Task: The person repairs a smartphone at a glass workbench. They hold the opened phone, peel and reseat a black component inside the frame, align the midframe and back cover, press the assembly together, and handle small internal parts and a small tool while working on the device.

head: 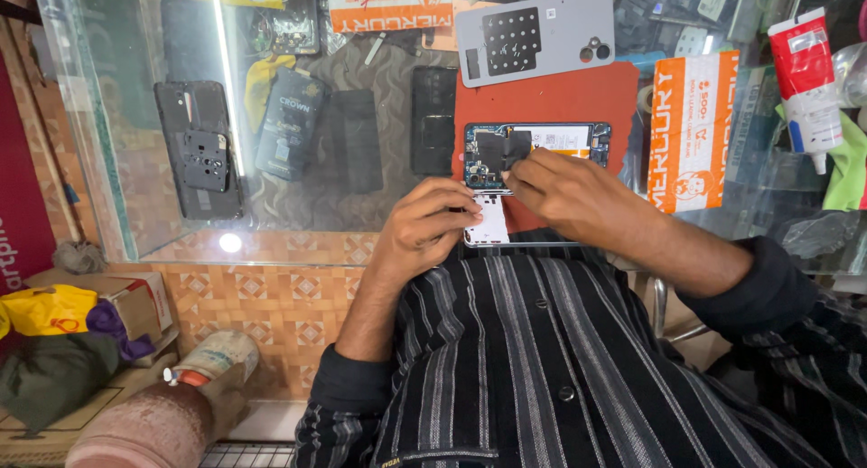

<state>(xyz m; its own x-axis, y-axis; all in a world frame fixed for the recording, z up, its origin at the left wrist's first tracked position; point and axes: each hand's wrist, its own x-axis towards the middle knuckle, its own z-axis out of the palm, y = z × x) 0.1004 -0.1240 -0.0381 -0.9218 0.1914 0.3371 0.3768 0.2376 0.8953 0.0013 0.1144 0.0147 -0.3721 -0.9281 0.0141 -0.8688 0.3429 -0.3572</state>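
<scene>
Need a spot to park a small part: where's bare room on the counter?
Bare: the red mat between the grey back cover and the opened phone. Also glass between the black phone back and the counter's near edge. Crowded: far edge, the right by the orange box and glue tube, and around both hands.

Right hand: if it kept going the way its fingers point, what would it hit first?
The right hand points toward the opened phone on the red mat; its fingertips seem already on the phone's black patch, though depth is unclear.
</scene>
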